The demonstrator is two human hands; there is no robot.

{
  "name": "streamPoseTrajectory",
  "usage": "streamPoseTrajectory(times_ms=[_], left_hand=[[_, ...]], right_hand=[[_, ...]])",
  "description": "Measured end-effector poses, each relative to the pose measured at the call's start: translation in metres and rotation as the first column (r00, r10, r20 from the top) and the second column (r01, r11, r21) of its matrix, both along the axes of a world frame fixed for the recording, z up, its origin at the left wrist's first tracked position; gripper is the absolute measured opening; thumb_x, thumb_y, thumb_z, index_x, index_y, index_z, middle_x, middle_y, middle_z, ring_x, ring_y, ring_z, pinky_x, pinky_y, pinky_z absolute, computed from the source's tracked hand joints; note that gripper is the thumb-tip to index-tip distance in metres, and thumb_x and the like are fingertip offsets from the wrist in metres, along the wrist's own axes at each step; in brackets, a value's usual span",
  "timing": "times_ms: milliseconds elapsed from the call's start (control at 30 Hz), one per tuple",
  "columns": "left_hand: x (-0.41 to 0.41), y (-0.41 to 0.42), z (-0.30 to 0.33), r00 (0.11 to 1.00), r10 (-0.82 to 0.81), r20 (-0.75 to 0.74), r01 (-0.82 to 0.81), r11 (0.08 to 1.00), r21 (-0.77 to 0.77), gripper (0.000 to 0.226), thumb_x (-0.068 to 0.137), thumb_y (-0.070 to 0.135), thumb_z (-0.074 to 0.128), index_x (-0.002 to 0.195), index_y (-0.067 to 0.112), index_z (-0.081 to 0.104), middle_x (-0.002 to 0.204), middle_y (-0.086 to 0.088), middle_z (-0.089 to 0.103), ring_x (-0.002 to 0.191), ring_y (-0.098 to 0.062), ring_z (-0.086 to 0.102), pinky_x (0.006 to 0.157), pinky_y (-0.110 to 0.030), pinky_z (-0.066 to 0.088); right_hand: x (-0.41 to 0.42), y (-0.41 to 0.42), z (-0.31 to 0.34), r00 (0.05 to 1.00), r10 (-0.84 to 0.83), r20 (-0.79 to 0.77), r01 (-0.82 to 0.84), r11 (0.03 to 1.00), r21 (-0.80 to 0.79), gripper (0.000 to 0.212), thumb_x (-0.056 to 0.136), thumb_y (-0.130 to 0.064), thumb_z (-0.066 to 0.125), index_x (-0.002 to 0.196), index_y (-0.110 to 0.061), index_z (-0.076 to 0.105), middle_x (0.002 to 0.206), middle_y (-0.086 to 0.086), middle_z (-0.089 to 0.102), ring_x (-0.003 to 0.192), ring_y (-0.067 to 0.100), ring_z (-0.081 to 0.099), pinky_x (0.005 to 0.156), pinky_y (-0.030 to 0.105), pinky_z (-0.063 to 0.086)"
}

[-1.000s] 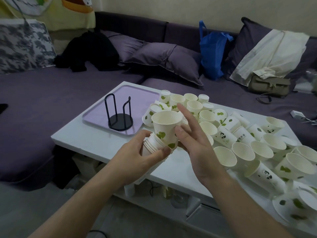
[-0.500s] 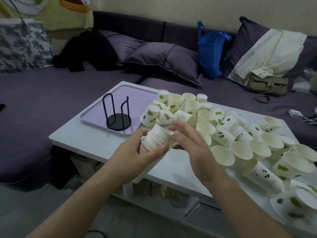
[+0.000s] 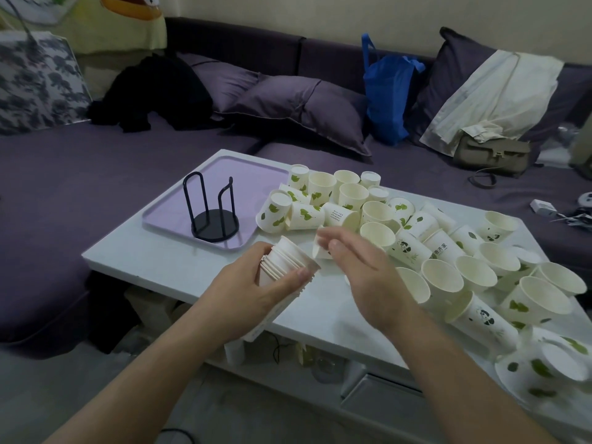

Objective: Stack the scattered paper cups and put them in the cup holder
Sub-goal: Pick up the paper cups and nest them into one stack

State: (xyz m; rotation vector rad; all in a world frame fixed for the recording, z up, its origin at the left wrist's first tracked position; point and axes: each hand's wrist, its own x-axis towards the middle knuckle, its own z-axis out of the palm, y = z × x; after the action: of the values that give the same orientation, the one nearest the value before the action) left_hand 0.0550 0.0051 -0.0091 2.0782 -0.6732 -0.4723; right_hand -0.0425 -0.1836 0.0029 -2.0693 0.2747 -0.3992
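A nested stack of white paper cups is gripped by the left hand, with the fingers wrapped around the stack's side and the rims tilted up and to the right, above the near edge of the white rectangular counter. The right hand is held just beside the stack with its fingers loosely spread; a blurred white cup is seen at its fingertips, but whether that cup is grasped cannot be told. The black wire cup holder with a round base is stood upright on a pale lilac rectangular tray at the far left part of the counter, and no cups are held in it. Many scattered white paper cups printed with green leaves are spread over the middle and right of the counter, some upright, some lying on their sides, several touching one another; a few carry a panda print. The nearest of them are found just beside the tray's right edge. Behind the counter a purple sofa is seen, on which purple cushions, a blue bag, a black garment and a khaki handbag are laid.
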Motion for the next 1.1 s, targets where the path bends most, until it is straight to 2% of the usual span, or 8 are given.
streamPoseTrajectory(times_ms=[67, 133, 367, 533, 667, 767, 967, 1100], left_hand=[[0.000, 0.000, 0.002, 1.000, 0.003, -0.013, -0.003, 1.000, 0.005, 0.081, 0.067, 0.085, 0.053, 0.131, 0.036, 0.055, 0.108, 0.018, 0.067, 0.095, -0.007, 0.067, 0.073, -0.025, 0.053], [0.000, -0.001, 0.003, 1.000, 0.001, -0.028, 0.000, 1.000, 0.014, 0.084, 0.066, 0.084, 0.052, 0.135, 0.035, 0.054, 0.110, 0.018, 0.066, 0.097, -0.007, 0.067, 0.075, -0.026, 0.053], [0.003, 0.003, 0.002, 1.000, -0.003, -0.017, 0.003, 1.000, 0.026, 0.082, 0.064, 0.087, 0.053, 0.130, 0.039, 0.056, 0.107, 0.018, 0.069, 0.094, -0.004, 0.068, 0.072, -0.023, 0.053], [0.008, 0.010, 0.002, 1.000, -0.009, -0.001, 0.009, 0.999, 0.053, 0.073, 0.070, 0.083, 0.060, 0.129, 0.040, 0.056, 0.107, 0.019, 0.070, 0.094, -0.003, 0.069, 0.073, -0.023, 0.054], [0.011, 0.012, -0.004, 1.000, -0.005, 0.025, 0.003, 0.996, 0.094, 0.056, 0.085, 0.074, 0.072, 0.128, 0.041, 0.055, 0.106, 0.017, 0.070, 0.092, -0.005, 0.071, 0.077, -0.027, 0.059], [0.009, 0.012, -0.005, 0.998, -0.034, 0.045, 0.026, 0.987, 0.156, 0.056, 0.086, 0.073, 0.072, 0.128, 0.044, 0.049, 0.105, 0.019, 0.066, 0.091, -0.004, 0.068, 0.072, -0.022, 0.056], [0.003, 0.003, -0.005, 0.996, -0.068, 0.055, 0.059, 0.988, 0.146, 0.055, 0.087, 0.072, 0.072, 0.127, 0.046, 0.046, 0.105, 0.018, 0.065, 0.091, -0.006, 0.069, 0.076, -0.024, 0.059], [0.004, 0.001, -0.007, 0.995, -0.074, 0.071, 0.062, 0.986, 0.157, 0.059, 0.086, 0.074, 0.071, 0.131, 0.045, 0.046, 0.105, 0.019, 0.065, 0.091, -0.006, 0.069, 0.077, -0.024, 0.060]], right_hand=[[0.002, -0.017, 0.000, 0.966, -0.258, 0.017, 0.248, 0.903, -0.352, 0.017, 0.100, -0.026, 0.065, 0.116, -0.024, 0.071, 0.111, -0.010, 0.071, 0.109, 0.014, 0.063, 0.093, 0.033, 0.051], [0.005, -0.030, -0.002, 0.929, -0.360, -0.087, 0.233, 0.752, -0.616, 0.019, 0.096, -0.024, 0.069, 0.115, -0.021, 0.071, 0.110, -0.005, 0.071, 0.109, 0.023, 0.058, 0.097, 0.042, 0.047], [0.018, -0.022, -0.015, 0.876, -0.402, -0.266, 0.041, 0.612, -0.790, 0.013, 0.095, -0.017, 0.065, 0.090, -0.029, 0.067, 0.092, -0.007, 0.068, 0.097, 0.022, 0.051, 0.096, 0.040, 0.032], [0.011, -0.024, -0.006, 0.948, -0.319, -0.016, 0.234, 0.729, -0.644, 0.014, 0.090, -0.013, 0.069, 0.085, -0.026, 0.071, 0.084, -0.008, 0.071, 0.090, 0.023, 0.060, 0.087, 0.038, 0.036], [0.001, -0.023, 0.002, 0.935, -0.316, 0.161, 0.338, 0.931, -0.137, 0.016, 0.093, -0.009, 0.076, 0.090, -0.024, 0.074, 0.084, -0.010, 0.074, 0.082, 0.012, 0.068, 0.072, 0.021, 0.050], [0.003, -0.019, 0.000, 0.936, -0.290, 0.200, 0.274, 0.956, 0.108, 0.020, 0.093, -0.004, 0.078, 0.089, -0.024, 0.074, 0.084, -0.006, 0.077, 0.083, 0.019, 0.072, 0.075, 0.027, 0.056], [0.001, -0.003, -0.006, 0.996, -0.053, 0.070, 0.039, 0.981, 0.193, 0.025, 0.089, 0.003, 0.081, 0.084, -0.021, 0.080, 0.085, 0.003, 0.079, 0.085, 0.024, 0.077, 0.083, 0.034, 0.064], [0.000, 0.003, -0.004, 0.999, 0.032, 0.019, -0.034, 0.986, 0.164, 0.022, 0.097, -0.002, 0.075, 0.092, -0.023, 0.082, 0.087, -0.006, 0.079, 0.085, 0.009, 0.073, 0.077, 0.021, 0.057]])
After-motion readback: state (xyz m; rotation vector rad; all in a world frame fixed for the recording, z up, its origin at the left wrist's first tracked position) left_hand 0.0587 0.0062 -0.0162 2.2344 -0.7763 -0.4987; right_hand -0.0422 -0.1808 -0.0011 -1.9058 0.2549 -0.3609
